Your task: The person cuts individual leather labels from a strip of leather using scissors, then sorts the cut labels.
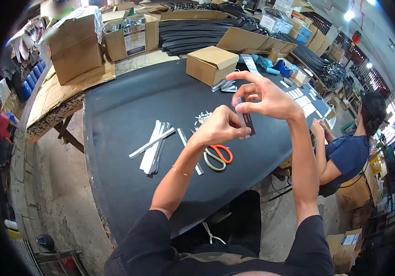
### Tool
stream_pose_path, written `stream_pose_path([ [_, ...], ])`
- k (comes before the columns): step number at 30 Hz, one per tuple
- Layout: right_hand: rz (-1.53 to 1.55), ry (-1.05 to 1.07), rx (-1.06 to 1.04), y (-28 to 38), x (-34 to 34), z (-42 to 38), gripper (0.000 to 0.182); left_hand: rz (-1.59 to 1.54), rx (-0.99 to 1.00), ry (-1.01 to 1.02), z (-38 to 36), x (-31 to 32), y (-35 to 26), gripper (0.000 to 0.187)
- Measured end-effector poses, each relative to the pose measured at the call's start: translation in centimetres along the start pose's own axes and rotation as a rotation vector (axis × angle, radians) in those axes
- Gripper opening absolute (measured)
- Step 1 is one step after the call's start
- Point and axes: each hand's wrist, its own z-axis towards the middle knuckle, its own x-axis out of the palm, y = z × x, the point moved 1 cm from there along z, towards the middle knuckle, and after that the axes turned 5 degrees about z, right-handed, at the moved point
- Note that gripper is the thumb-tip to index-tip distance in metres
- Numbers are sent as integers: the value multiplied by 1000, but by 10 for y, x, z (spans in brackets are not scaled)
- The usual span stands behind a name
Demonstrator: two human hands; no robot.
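Above the black tabletop, my left hand (221,126) is closed, pinching the lower part of a small dark tag (249,123) with what looks like clear film along its side. My right hand (268,99) has its thumb and curled fingers closed at the tag's upper end, while its index finger arches away. Below my hands lie scissors (225,154) with one orange and one pale handle loop; their blades are partly hidden by my left hand. A pile of small white pieces (203,117) sits just beyond. Further left are several white and dark strips (153,147) and a single strip (183,142).
A closed cardboard box (211,64) stands across the table, with metallic-looking pieces (225,86) beside it. Long black straps (197,34) are heaped behind. At the right, a co-worker (351,142) sits by rows of white cards (303,102). More boxes (75,50) stand at the back left.
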Motion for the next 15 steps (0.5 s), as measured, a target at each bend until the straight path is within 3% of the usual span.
stream_pose_path([
  [4, -113, 11, 27, 9, -11, -18, 51, 56, 17, 8, -11, -6, -15, 19],
  [6, -2, -241, 55, 3, -15, -39, 43, 63, -16, -44, -18, -21, -21, 19],
  [8, 61, -311, 64, -8, -4, -55, 38, -75, 44, -202, -22, -27, -19, 16],
  [10, 148, -522, 15, -15, 17, -62, 37, -83, 31, -293, -25, -30, -21, 14],
  [15, 296, -737, -116, -14, 40, -63, 27, -167, 87, -383, -27, -26, -29, 24],
])
